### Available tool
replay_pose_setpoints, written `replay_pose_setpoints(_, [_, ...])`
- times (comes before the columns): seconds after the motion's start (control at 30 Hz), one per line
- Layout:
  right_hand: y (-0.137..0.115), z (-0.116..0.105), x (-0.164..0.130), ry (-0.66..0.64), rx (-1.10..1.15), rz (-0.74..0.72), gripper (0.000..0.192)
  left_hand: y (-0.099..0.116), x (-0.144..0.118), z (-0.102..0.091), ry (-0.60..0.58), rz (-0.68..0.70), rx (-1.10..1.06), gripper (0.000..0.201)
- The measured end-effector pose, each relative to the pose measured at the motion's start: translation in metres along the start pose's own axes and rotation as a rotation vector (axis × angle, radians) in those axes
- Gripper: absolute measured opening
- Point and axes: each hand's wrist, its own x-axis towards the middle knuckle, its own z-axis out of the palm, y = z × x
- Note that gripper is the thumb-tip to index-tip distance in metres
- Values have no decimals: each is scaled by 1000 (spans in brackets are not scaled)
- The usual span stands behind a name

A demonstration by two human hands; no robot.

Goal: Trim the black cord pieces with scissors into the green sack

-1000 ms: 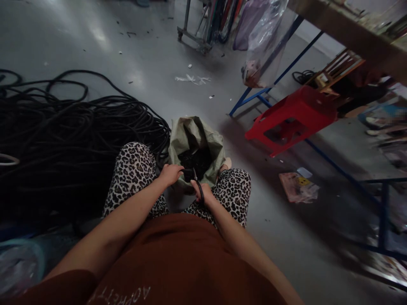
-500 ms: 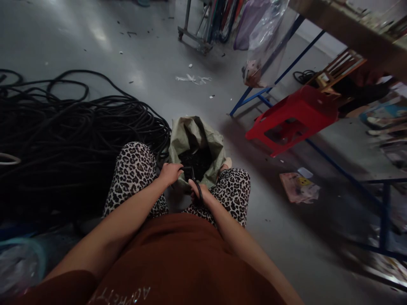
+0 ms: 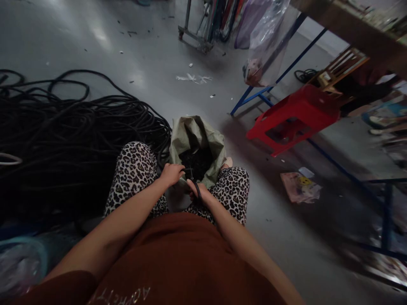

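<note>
Between my knees stands a pale green woven sack (image 3: 216,159), its mouth spread wide, with dark pieces (image 3: 200,163) inside that are too dim to make out singly. My left hand (image 3: 171,173) is closed on a black cord (image 3: 186,170), whose short end points over the sack. Close beside it, my right hand (image 3: 199,191) grips scissors (image 3: 198,192) by their black handles. The scissors' blades meet the cord's end; whether they are apart is too dark to tell. A large heap of black cord (image 3: 79,127) lies on the floor to my left.
A red plastic stool (image 3: 294,120) lies tilted at the right, by a blue-legged table (image 3: 349,25). A wheeled rack (image 3: 195,40) stands ahead. Pink packaging (image 3: 299,186) and white scraps (image 3: 193,79) lie on the floor. A light blue tub (image 3: 41,254) sits at lower left.
The cord's end over the sack looks shorter than before. My right hand with the scissors has shifted slightly left, and both hands stay close together.
</note>
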Motion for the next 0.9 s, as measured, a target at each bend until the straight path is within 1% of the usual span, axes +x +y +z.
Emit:
replay_pose_setpoints(0.2, [1,0,4,6,-49,5,52,1,-1,3,-2,19,3,27])
replay_pose_setpoints(0.37, [-3,0,2,1,-45,30,54,0,-1,5,4,43,2,28])
replay_pose_setpoints(0.6, [-4,-1,0,12,-74,23,55,1,0,6,-26,82,34,27])
replay_pose_setpoints(0.77, [-6,1,-7,38,-12,9,54,1,1,6,-19,117,48,29])
replay_pose_setpoints(0.9, [-12,2,-15,35,20,19,51,1,1,8,-22,119,35,28])
